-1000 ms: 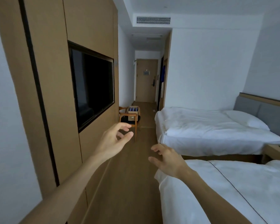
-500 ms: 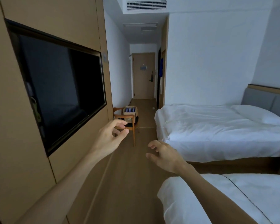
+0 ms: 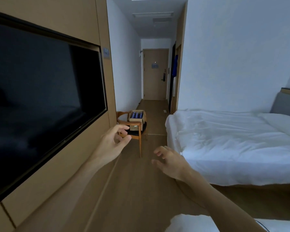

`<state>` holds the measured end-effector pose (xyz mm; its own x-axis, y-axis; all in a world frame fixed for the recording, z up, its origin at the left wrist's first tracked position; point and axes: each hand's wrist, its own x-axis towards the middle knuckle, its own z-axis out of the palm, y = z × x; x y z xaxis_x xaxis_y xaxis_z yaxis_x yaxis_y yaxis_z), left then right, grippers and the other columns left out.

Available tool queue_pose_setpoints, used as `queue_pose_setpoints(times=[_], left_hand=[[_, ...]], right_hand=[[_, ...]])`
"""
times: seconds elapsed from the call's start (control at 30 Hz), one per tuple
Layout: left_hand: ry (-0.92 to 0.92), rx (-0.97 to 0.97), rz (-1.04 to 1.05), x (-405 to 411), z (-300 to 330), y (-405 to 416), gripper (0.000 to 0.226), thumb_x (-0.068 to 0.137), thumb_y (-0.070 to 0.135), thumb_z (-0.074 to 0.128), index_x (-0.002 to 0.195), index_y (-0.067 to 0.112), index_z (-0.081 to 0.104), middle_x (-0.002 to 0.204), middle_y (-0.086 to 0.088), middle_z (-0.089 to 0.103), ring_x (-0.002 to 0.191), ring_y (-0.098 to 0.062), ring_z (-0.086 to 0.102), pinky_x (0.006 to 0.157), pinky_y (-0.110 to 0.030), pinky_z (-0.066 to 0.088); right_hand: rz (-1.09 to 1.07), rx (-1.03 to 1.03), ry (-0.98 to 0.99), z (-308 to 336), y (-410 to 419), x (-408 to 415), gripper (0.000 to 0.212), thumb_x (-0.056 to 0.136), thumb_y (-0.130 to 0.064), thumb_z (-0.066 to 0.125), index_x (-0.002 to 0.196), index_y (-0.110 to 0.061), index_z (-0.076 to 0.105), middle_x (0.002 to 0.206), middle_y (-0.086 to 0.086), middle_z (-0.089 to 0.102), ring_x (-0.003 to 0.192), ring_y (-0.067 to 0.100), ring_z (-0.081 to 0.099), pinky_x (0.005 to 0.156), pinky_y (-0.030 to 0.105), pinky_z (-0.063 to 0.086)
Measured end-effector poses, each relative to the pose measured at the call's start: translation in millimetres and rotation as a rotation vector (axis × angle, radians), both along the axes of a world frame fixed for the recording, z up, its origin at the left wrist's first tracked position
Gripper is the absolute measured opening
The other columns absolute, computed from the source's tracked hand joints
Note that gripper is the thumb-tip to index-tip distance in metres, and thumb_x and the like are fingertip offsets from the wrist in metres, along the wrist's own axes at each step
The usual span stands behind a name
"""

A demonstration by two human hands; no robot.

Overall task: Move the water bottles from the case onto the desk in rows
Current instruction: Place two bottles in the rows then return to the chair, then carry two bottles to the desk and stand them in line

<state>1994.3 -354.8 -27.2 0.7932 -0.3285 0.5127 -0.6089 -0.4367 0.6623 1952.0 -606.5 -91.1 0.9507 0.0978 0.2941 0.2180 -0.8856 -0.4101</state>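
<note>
A cardboard case (image 3: pixel 136 122) stands on a wooden chair (image 3: pixel 139 137) some way down the room, by the left wall. Several water bottles with blue caps (image 3: pixel 137 114) stand upright inside it. My left hand (image 3: pixel 113 144) is raised in front of me, well short of the chair, fingers loosely curled and holding nothing. My right hand (image 3: pixel 170 162) hovers lower and to the right, fingers relaxed and empty. No desk is in view.
A large dark TV screen (image 3: pixel 45 101) is set in the wood panel wall on my left. One white bed (image 3: pixel 233 144) lies to the right, and a second bed's corner (image 3: pixel 187 223) is close at the bottom. A wood-floor aisle (image 3: pixel 141 190) leads to a door (image 3: pixel 155 74).
The view has moved forward along the aisle: the TV, the chair and the case appear larger and nearer. Both hands stay raised and empty.
</note>
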Motion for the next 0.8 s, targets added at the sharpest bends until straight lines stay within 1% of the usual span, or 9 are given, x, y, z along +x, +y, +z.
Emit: queue_pose_setpoints(times=[0.1,0.2,0.3,0.37,0.43,0.47,0.6,0.67,0.8], left_hand=[[-0.003,0.000,0.015,64,-7,-12,0.026,0.093,0.039,0.059,0.117,0.044,0.052,0.110,0.021,0.056,0.096,0.015,0.052,0.067,0.004,0.038],[-0.020,-0.016,0.011,137,-12,-22,0.025,0.092,0.040,0.059,0.116,0.044,0.053,0.109,0.023,0.057,0.095,0.011,0.054,0.065,-0.002,0.043],[-0.030,-0.014,-0.007,209,-11,-34,0.026,0.092,0.039,0.059,0.117,0.041,0.053,0.106,0.022,0.058,0.095,0.012,0.054,0.066,-0.007,0.040],[-0.027,-0.017,-0.027,255,-7,-44,0.025,0.093,0.038,0.058,0.117,0.039,0.054,0.106,0.020,0.058,0.094,0.010,0.055,0.068,-0.008,0.042],[-0.020,-0.034,-0.041,299,-2,-54,0.024,0.093,0.036,0.058,0.118,0.036,0.055,0.106,0.018,0.059,0.093,0.010,0.056,0.067,-0.007,0.043],[-0.019,-0.040,-0.045,319,0,-59,0.024,0.094,0.035,0.059,0.117,0.035,0.056,0.106,0.017,0.059,0.092,0.010,0.056,0.066,-0.007,0.043],[-0.027,-0.031,-0.064,396,-2,-80,0.022,0.094,0.038,0.059,0.115,0.036,0.057,0.101,0.018,0.059,0.089,0.007,0.058,0.070,-0.014,0.043],[-0.028,-0.024,-0.074,434,-7,-92,0.021,0.093,0.040,0.058,0.115,0.037,0.056,0.099,0.022,0.060,0.090,0.007,0.058,0.069,-0.011,0.042],[-0.008,-0.011,-0.099,511,-19,-120,0.023,0.093,0.042,0.058,0.115,0.037,0.056,0.100,0.029,0.059,0.092,0.011,0.059,0.066,-0.005,0.043]], right_hand=[[0.003,-0.025,0.006,-7,-11,62,0.037,0.091,-0.055,0.054,0.123,-0.037,0.048,0.113,-0.020,0.049,0.102,0.002,0.052,0.088,0.032,0.050],[-0.006,-0.031,-0.007,-10,-22,131,0.038,0.090,-0.056,0.054,0.122,-0.037,0.048,0.117,-0.017,0.052,0.104,0.004,0.054,0.089,0.035,0.053],[-0.042,-0.047,-0.008,-4,-34,200,0.041,0.089,-0.057,0.053,0.124,-0.037,0.047,0.121,-0.016,0.052,0.105,0.005,0.053,0.087,0.035,0.052],[-0.072,-0.061,-0.023,1,-43,243,0.038,0.090,-0.055,0.054,0.124,-0.038,0.047,0.123,-0.017,0.053,0.102,0.001,0.051,0.083,0.027,0.048],[-0.091,-0.060,-0.041,6,-54,283,0.035,0.091,-0.052,0.056,0.123,-0.038,0.048,0.122,-0.018,0.054,0.096,-0.004,0.046,0.075,0.018,0.039],[-0.094,-0.065,-0.039,8,-59,301,0.034,0.092,-0.051,0.056,0.122,-0.038,0.048,0.122,-0.017,0.054,0.094,-0.004,0.044,0.073,0.016,0.036],[-0.129,-0.086,-0.020,5,-85,371,0.037,0.092,-0.051,0.056,0.124,-0.035,0.048,0.122,-0.014,0.054,0.093,-0.002,0.046,0.073,0.019,0.038],[-0.139,-0.082,-0.025,1,-97,407,0.036,0.092,-0.051,0.056,0.124,-0.035,0.048,0.120,-0.014,0.054,0.092,0.000,0.047,0.072,0.021,0.040],[-0.147,-0.078,0.000,-12,-124,481,0.037,0.092,-0.053,0.055,0.123,-0.034,0.049,0.120,-0.013,0.054,0.095,0.003,0.050,0.081,0.027,0.048]])
